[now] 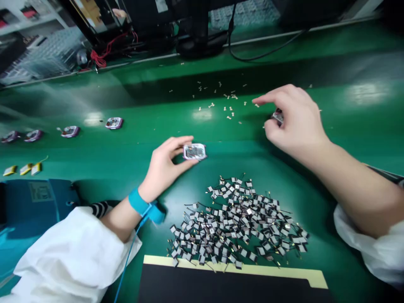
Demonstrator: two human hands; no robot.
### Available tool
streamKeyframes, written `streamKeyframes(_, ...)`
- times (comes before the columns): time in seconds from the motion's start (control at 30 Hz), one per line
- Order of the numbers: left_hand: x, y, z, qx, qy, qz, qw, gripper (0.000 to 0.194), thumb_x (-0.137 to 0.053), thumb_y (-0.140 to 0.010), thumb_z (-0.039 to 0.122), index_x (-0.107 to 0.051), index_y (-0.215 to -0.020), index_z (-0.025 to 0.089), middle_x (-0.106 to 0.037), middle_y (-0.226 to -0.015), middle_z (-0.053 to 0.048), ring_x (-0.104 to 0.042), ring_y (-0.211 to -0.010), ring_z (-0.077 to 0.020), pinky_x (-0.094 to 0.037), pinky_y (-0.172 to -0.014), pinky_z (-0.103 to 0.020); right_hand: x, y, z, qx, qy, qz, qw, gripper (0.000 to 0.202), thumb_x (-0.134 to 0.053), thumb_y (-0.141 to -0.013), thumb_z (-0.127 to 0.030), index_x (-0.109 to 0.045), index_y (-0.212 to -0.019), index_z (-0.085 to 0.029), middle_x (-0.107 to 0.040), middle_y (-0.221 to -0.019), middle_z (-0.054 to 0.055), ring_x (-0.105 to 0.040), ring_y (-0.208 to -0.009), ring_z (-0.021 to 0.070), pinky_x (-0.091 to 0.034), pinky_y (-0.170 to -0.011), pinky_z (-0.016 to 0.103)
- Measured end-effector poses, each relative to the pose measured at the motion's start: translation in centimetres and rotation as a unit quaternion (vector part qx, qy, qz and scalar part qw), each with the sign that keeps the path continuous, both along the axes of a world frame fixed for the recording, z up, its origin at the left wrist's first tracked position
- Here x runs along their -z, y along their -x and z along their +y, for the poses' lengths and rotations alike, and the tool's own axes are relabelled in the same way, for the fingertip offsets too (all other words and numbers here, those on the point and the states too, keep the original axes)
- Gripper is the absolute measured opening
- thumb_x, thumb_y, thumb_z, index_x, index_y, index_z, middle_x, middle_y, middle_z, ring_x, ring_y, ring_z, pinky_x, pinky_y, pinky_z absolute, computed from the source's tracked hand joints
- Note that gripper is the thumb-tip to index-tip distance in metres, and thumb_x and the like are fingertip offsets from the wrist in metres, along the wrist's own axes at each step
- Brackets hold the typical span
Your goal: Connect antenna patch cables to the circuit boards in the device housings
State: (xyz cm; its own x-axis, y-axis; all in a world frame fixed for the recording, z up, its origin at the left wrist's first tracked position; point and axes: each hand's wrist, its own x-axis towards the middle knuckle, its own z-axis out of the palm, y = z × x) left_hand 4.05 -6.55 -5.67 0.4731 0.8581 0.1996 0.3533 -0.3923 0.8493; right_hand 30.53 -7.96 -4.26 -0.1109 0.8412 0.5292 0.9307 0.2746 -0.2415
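My left hand (167, 164) grips a small open device casing (195, 151) between thumb and fingers. It has a purple rim, with a circuit board showing inside. Farther right, my right hand (295, 115) has its index finger stretched out to the left and its thumb curled. Between thumb and fingers shows part of another small device casing (278, 116), mostly hidden by the hand. Near that index fingertip, several tiny pale pieces (231, 108) lie scattered over the green surface. A large heap of small grey-and-black parts with short wires (233, 223) spreads below both hands.
Several purple-rimmed devices (114, 123) stand in a row at the left, above yellow battery-like packs (36, 168). A blue bin (63, 198) is at the lower left. A black sheet with a yellow edge (233, 286) lies in front. Behind are a monitor stand (200, 42) and cables.
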Motion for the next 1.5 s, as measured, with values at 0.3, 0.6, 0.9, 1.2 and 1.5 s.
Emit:
streamKeyframes(0.3,0.7,1.3,7.0,-0.154,-0.138,0.100,0.973,0.058,-0.065,-0.065,0.020,-0.045,-0.119,0.016,-0.050,-0.120,-0.010,-0.050,-0.107,-0.0233,-0.041,-0.094,-0.039,1.1,-8.2,1.3,-0.078,0.215,0.020,0.973,0.063,-0.055,-0.066,-0.029,-0.037,-0.125,-0.016,-0.057,-0.113,0.005,-0.048,-0.097,0.0275,-0.033,-0.090,0.047)
streamKeyframes(0.6,-1.5,-1.8,1.0,0.091,0.168,-0.134,0.972,0.043,-0.052,-0.079,0.027,-0.041,-0.119,0.017,-0.059,-0.097,-0.008,-0.059,-0.083,-0.0152,-0.049,-0.078,-0.031,-0.1,0.1,0.1,-0.195,0.115,0.116,0.967,0.057,-0.063,-0.070,-0.038,-0.043,-0.118,-0.017,-0.060,-0.103,0.006,-0.051,-0.089,0.0190,-0.044,-0.076,0.034)
streamKeyframes(0.9,-1.9,-0.7,1.2,0.320,0.500,-0.171,0.787,0.052,-0.072,-0.062,0.020,-0.053,-0.111,0.018,-0.062,-0.096,-0.005,-0.060,-0.086,-0.0132,-0.048,-0.072,-0.017,-0.9,5.6,-2.8,-0.461,0.058,0.102,0.879,0.029,-0.050,-0.082,-0.027,-0.049,-0.109,-0.016,-0.061,-0.105,0.002,-0.050,-0.091,0.0101,-0.041,-0.080,0.023)
streamKeyframes(1.2,-1.5,-1.9,0.9,0.141,0.265,-0.131,0.945,0.043,-0.075,-0.055,0.020,-0.054,-0.093,0.016,-0.062,-0.086,-0.003,-0.061,-0.078,-0.0153,-0.052,-0.072,-0.026,0.2,5.2,-1.9,-0.289,0.028,0.095,0.952,0.024,-0.052,-0.080,-0.023,-0.054,-0.103,-0.015,-0.058,-0.098,0.007,-0.052,-0.092,0.0141,-0.042,-0.079,0.030)
streamKeyframes(1.5,-0.6,-2.1,0.3,0.106,0.040,0.016,0.993,0.038,-0.062,-0.071,0.027,-0.050,-0.107,0.021,-0.050,-0.104,-0.006,-0.056,-0.091,-0.0164,-0.053,-0.075,-0.026,1.5,5.8,-2.0,-0.262,0.002,-0.041,0.964,0.026,-0.041,-0.086,-0.025,-0.056,-0.103,-0.014,-0.057,-0.089,0.007,-0.049,-0.079,0.0156,-0.044,-0.070,0.028)
